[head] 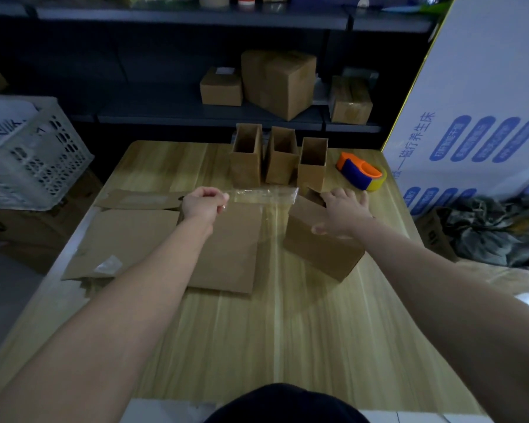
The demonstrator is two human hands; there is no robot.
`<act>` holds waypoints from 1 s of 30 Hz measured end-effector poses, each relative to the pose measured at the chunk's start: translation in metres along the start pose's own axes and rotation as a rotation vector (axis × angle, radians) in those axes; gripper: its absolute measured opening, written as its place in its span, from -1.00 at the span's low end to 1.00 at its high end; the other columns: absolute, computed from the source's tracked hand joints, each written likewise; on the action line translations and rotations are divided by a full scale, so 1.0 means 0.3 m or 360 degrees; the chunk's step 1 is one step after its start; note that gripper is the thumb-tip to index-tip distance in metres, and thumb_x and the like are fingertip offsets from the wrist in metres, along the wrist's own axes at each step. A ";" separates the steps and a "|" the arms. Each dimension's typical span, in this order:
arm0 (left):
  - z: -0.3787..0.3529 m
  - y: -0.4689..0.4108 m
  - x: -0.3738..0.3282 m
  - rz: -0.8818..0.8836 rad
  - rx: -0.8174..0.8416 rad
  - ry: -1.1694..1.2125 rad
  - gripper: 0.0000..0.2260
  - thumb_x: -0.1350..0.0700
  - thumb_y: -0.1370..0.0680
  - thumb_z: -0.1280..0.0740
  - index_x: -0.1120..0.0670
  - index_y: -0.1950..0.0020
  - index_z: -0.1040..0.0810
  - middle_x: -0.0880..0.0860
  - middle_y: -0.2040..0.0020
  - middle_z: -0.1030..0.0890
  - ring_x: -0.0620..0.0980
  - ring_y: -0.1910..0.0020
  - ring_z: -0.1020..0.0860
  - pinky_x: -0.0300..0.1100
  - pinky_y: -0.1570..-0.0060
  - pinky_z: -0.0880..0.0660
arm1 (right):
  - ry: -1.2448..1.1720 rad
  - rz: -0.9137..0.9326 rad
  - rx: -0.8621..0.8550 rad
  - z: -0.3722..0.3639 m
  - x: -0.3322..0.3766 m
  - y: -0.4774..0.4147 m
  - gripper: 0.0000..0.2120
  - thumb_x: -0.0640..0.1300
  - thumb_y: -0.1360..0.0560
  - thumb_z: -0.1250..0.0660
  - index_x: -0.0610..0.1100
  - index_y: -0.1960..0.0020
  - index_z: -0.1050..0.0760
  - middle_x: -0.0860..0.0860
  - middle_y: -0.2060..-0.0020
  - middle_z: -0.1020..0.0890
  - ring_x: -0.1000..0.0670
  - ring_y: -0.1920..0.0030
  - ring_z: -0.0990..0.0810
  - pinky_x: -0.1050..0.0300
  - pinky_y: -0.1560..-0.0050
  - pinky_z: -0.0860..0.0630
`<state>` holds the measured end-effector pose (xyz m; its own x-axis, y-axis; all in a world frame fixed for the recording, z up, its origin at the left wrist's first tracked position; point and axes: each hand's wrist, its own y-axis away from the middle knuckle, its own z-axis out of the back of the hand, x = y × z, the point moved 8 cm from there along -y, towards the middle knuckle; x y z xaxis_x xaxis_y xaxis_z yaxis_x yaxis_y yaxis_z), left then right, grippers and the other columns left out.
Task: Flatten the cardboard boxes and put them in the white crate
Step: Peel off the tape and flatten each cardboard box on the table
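A cardboard box [318,248] lies on its side on the wooden table [287,331], right of centre. My right hand [342,212] rests on top of it, fingers spread over its far edge. My left hand [203,204] is closed on one end of a strip of clear tape [263,195], which stretches right to the box. Flattened cardboard [223,254] lies under my left forearm, with more flat pieces [129,233] to the left. Three open boxes [280,157] stand upright at the table's far edge. The white crate [28,154] sits off the table's far left.
An orange and blue tape dispenser [362,172] lies at the far right of the table. Behind are dark shelves with sealed boxes [278,80]. A large white printed carton [477,117] stands at the right, with dark bags [486,236] below it.
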<state>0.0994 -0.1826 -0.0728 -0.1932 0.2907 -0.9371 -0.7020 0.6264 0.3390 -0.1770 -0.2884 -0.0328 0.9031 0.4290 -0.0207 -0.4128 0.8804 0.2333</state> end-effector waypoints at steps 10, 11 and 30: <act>0.349 0.151 0.073 -0.0113 -0.0495 0.0018 -0.74 0.38 -0.42 -0.37 0.04 0.28 -0.47 0.02 0.29 -0.55 -0.10 0.32 -0.50 -0.25 0.19 -0.46 | -0.0021 0.0327 -0.0079 -0.004 0.292 -0.009 -0.47 -0.10 -0.54 -0.27 -0.15 -0.47 -0.23 -0.17 -0.43 -0.29 -0.20 -0.46 -0.20 -0.19 -0.47 -0.11; 0.403 0.172 0.088 -0.0107 -0.0566 -0.0001 -0.74 0.38 -0.43 -0.37 0.03 0.28 -0.46 0.00 0.29 -0.53 -0.12 0.32 -0.48 -0.26 0.19 -0.45 | 0.0024 0.0250 -0.0057 -0.024 0.293 -0.018 -0.47 -0.11 -0.54 -0.26 -0.14 -0.47 -0.22 -0.19 -0.43 -0.27 -0.23 -0.45 -0.19 -0.21 -0.46 -0.13; 0.863 0.190 0.151 -0.0300 -0.0648 -0.0522 -0.85 0.30 -0.45 -0.38 0.16 0.11 -0.43 0.09 0.12 -0.50 0.03 0.15 -0.44 -0.22 0.16 -0.35 | -0.0055 0.0093 -0.0806 0.257 0.580 0.272 -0.81 -0.22 -0.51 -0.27 -0.15 -0.11 -0.54 -0.17 -0.03 -0.57 -0.19 -0.14 -0.50 -0.16 -0.27 -0.31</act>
<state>0.2283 0.0536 -0.0745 0.1394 0.4515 -0.8813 -0.9246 0.3779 0.0473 -0.0445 -0.1576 0.0576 0.8765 0.4812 0.0122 -0.4608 0.8461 -0.2678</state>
